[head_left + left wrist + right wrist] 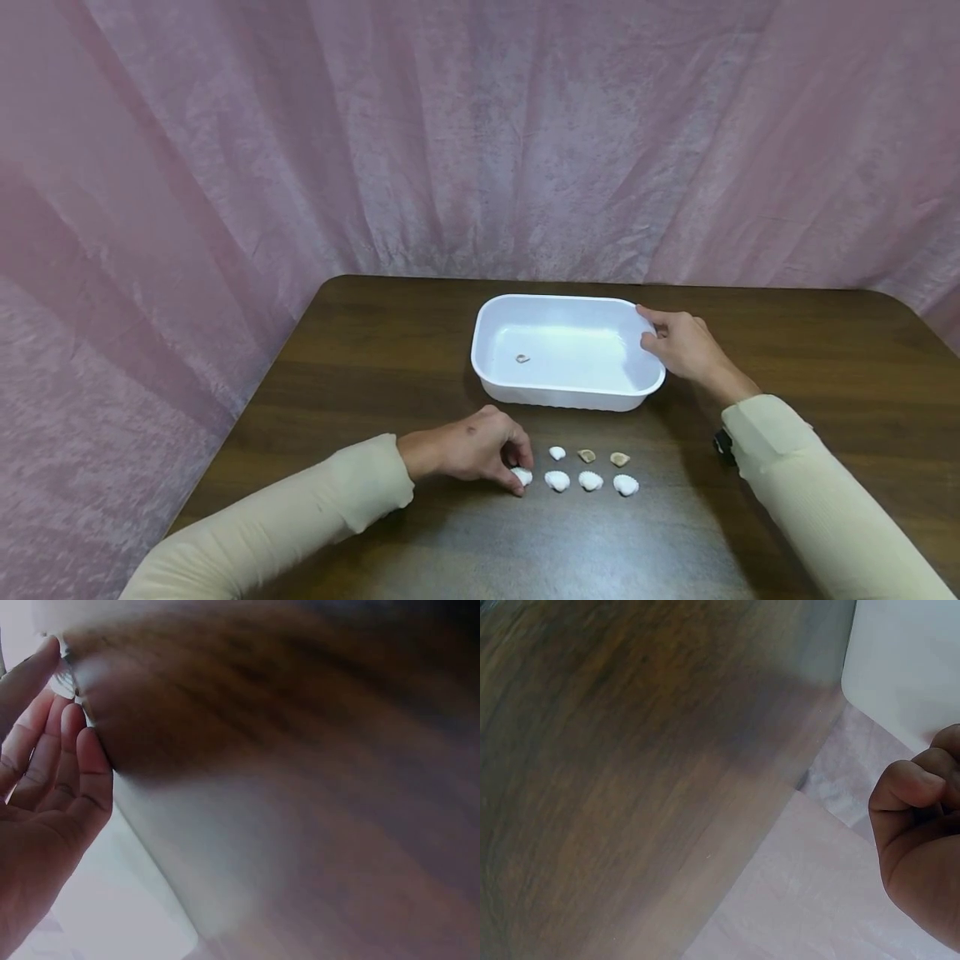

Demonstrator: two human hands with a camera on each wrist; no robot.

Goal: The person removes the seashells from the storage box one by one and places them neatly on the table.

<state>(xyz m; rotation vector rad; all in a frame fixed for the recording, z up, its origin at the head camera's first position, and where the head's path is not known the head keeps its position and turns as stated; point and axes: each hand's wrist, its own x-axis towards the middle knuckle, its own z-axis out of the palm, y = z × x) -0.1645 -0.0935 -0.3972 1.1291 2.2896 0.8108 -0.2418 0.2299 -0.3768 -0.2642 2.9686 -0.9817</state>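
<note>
My left hand (483, 446) pinches a white ribbed seashell (522, 476) between thumb and fingers at the left end of the front row of shells. In the left wrist view, part of that seashell (64, 681) shows at the fingertips, against the wooden table. Farther back stands a white plastic basin (570, 398), its right rim gripped by my right hand (686, 346). One small shell (522, 358) lies inside the basin, toward the left. The right wrist view catches the curled fingers of my right hand (922, 825) beside the basin wall (907, 660).
To the right of the held shell, three white shells (590, 481) form the front row. Behind them lie a smaller white shell (557, 452) and two brownish ones (619, 459). A pink curtain (480, 150) hangs behind the dark wooden table (390, 350).
</note>
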